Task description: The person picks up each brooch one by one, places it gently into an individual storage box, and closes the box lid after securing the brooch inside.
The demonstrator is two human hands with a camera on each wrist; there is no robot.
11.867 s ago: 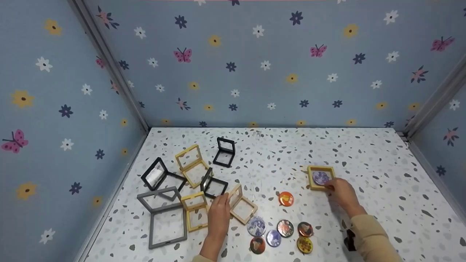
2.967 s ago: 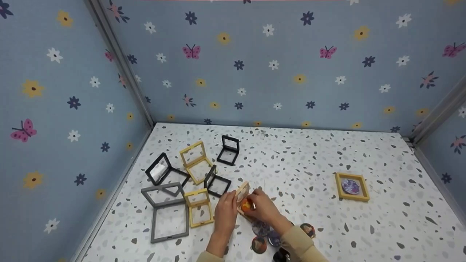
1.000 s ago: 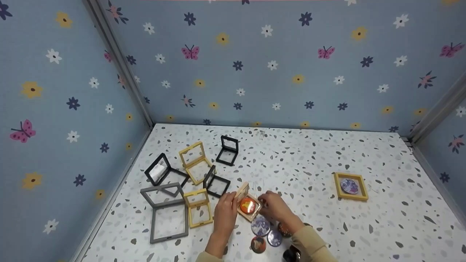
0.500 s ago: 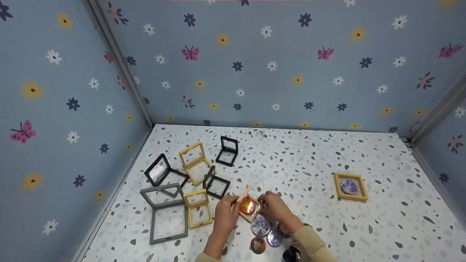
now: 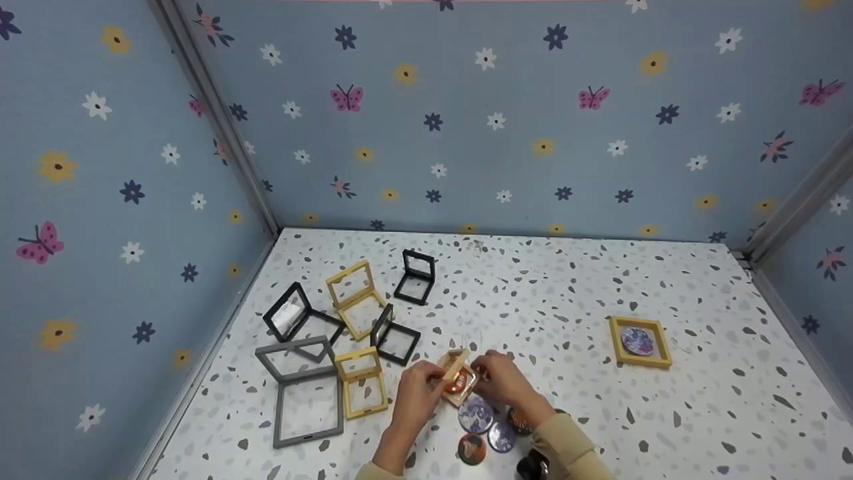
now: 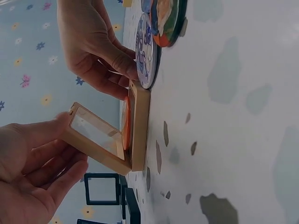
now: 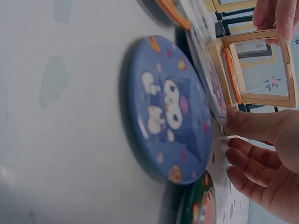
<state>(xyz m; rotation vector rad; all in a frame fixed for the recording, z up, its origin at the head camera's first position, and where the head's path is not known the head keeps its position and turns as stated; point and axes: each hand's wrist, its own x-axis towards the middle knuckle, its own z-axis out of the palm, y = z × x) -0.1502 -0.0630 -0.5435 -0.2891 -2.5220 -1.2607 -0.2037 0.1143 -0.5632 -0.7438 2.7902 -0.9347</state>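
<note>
In the head view a small wood-coloured display frame [image 5: 466, 393] lies on the table, its lid [image 5: 455, 366] tilted over the base. My left hand [image 5: 414, 395] pinches the lid's free edge between thumb and fingers. An orange badge [image 6: 125, 122] sits inside the base, partly covered by the lid. My right hand [image 5: 508, 383] has thumb and index finger at the base's right corner, gripping it, while the other fingers [image 7: 250, 161] are loosely bent beside it. Close to that corner lie a blue-and-white badge [image 5: 476, 414] and a smaller blue badge [image 7: 170, 109].
Left of the hands several display frames stand open, including a grey one [image 5: 308, 440], yellow ones [image 5: 365, 412] and black ones [image 5: 396, 343]. A yellow frame [image 5: 641, 361] holding a purple badge lies to the right. Another badge [image 5: 472, 449] is near the front.
Earlier the right hand placed the orange badge into the wood-coloured frame. Since then the left hand has swung the lid down to the right over the badge; the right hand stays by the corner.
</note>
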